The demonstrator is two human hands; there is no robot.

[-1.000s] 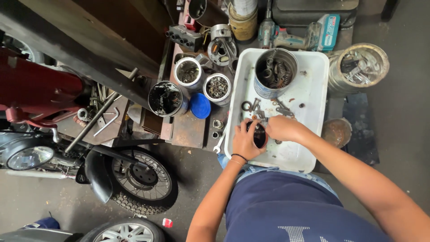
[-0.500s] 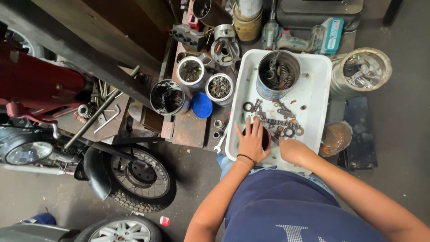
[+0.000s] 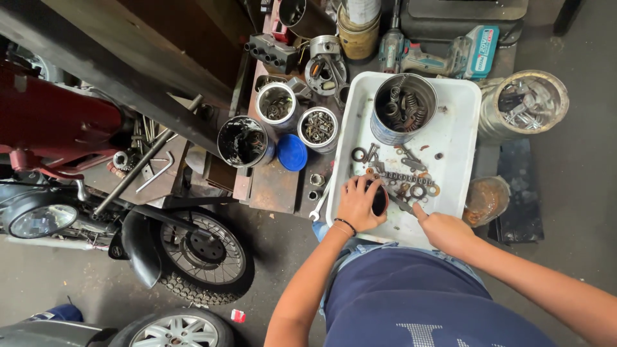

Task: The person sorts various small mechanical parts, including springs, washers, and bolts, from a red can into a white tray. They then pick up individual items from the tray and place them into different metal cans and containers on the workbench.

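A white plastic tray (image 3: 456, 138) holds a metal can of springs and parts (image 3: 403, 108) at its far end and several loose washers, nuts and bolts (image 3: 405, 181) in the middle. My left hand (image 3: 358, 204) is closed around a small dark round container (image 3: 379, 200) resting on the tray's near left part. My right hand (image 3: 443, 230) lies at the tray's near edge, index finger stretched toward the loose washers and touching a slim metal piece; it holds nothing that I can see.
Left of the tray stand several open tins of hardware (image 3: 318, 127) and a blue lid (image 3: 292, 152) on a rusty bench. A cordless drill (image 3: 443, 56), a can of parts (image 3: 524, 106) and a brown bowl (image 3: 485, 199) lie around. A motorcycle wheel (image 3: 199, 254) and headlight (image 3: 35, 218) are at left.
My right hand has drawn back from the middle of the tray to its near edge. My left hand stays on the dark container. The camera has shifted slightly.
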